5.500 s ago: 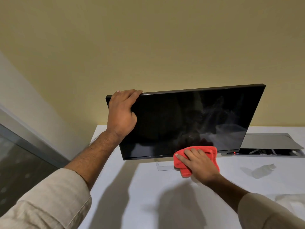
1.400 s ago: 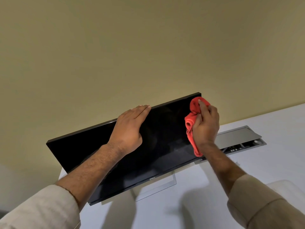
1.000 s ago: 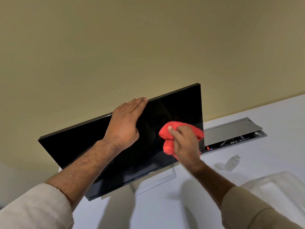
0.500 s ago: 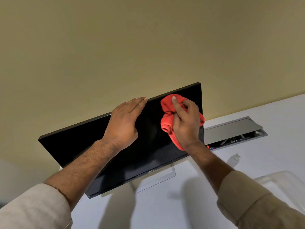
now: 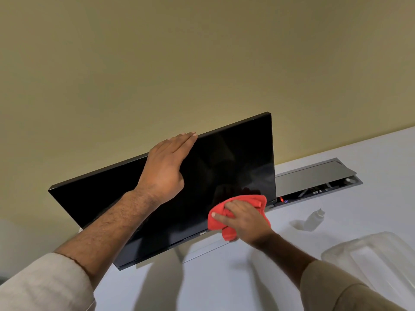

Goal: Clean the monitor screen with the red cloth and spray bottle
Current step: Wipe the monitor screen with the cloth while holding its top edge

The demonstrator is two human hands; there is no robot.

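**One monitor, one cloth, one bottle: both hands at the screen**

One monitor stands on the white surface before a yellowish wall; its dark screen faces the viewer, and in this view the panel appears tilted, its right end higher than its left. One red cloth lies bunched against the lower right part of the screen, near the bottom bezel. One spray bottle, small and translucent, stands on the surface to the right of the monitor, well apart from both hands.

Two hands are in view, each on a forearm in a pale rolled sleeve. The left hand reaches up from the lower left; its fingers lie straight and together, flat over the monitor's top edge, with the palm against the upper screen. It is extended, not clenched, and curls round nothing visible. The right hand reaches in from the lower right, knuckles toward the viewer; its fingers are bent over the red cloth, grasping it and holding it against the screen.

Further out, one grey cable hatch is set in the surface behind the bottle, its flap raised. One clear plastic container rests at the right edge of the surface.
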